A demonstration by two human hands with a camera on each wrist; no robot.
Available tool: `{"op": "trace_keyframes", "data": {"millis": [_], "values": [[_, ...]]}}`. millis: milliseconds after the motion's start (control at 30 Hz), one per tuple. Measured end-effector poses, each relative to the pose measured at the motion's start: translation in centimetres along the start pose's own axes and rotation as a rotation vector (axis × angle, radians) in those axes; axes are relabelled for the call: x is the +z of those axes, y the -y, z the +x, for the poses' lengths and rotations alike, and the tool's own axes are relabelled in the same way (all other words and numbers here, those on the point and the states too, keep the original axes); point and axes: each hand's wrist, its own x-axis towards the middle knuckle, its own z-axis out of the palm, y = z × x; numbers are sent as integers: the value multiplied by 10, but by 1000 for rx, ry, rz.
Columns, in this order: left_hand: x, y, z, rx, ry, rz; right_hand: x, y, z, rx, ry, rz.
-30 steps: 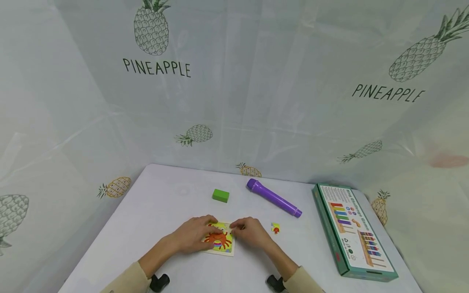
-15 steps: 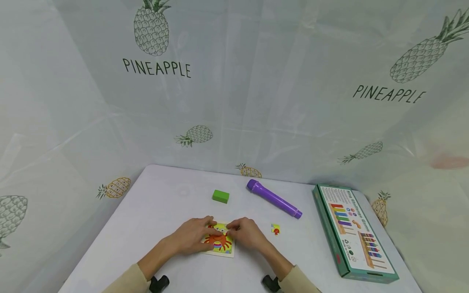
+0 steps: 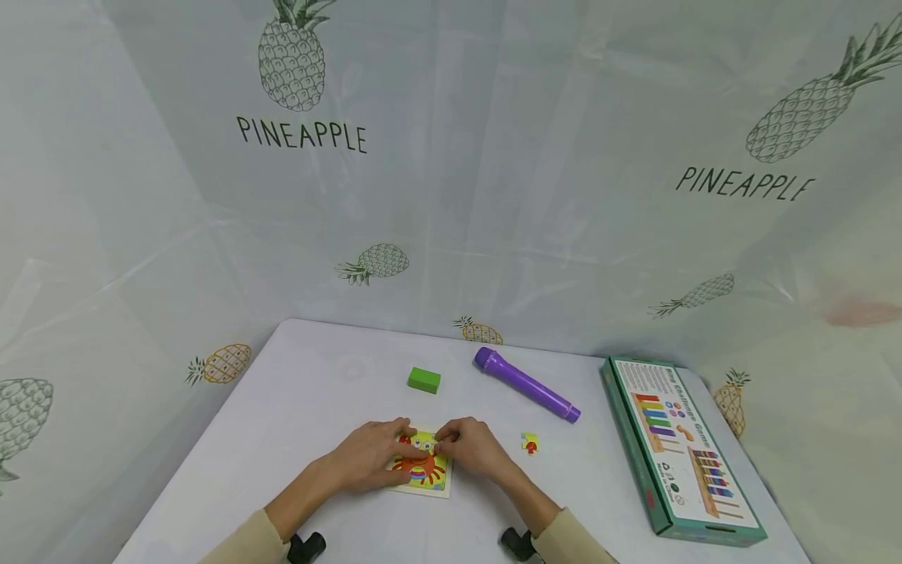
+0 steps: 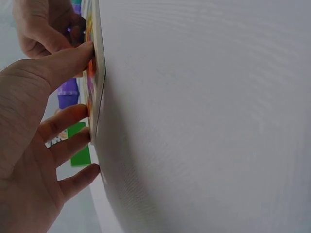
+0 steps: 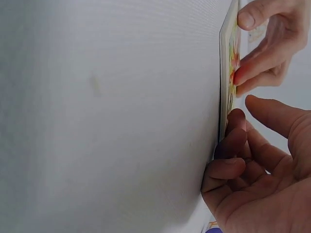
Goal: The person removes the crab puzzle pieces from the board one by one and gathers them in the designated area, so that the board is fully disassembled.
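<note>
A small jigsaw board [image 3: 423, 470] with a red crab on yellow lies flat on the table. My left hand [image 3: 369, 454] lies across its left side, thumb and fingers spread; in the left wrist view the thumb [image 4: 80, 54] touches the picture face. At the board's upper right my right hand [image 3: 474, 448] has bent fingers. In the right wrist view its index fingertip [image 5: 236, 118] meets the board's edge, and the thumb [image 5: 262, 109] stands apart from it with no piece visible between. A loose yellow-and-red puzzle piece [image 3: 530, 443] lies right of my right hand.
A green block [image 3: 424, 381] sits behind the board. A purple microphone-shaped stick [image 3: 528, 385] lies diagonally at the back. On the right is a large green-edged game box [image 3: 683, 446]. A pineapple-print sheet [image 3: 493, 196] hangs around the table [image 3: 317, 376].
My right hand has shifted slightly left and inward over the board's upper right, and more of the crab's eyes now show. The left hand keeps its place; the loose piece has not moved.
</note>
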Motion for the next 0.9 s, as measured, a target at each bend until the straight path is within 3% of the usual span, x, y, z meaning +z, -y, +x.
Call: {"op": "trace_keyframes", "data": {"millis": [433, 600, 900], "values": [[0, -1, 0, 12, -16, 19, 1, 2, 3, 50, -18, 29], [0, -1, 1, -13, 10, -5, 2, 3, 5, 55, -34, 29], [-1, -1, -1, -9, -14, -32, 5, 5, 7, 66, -45, 44]]}}
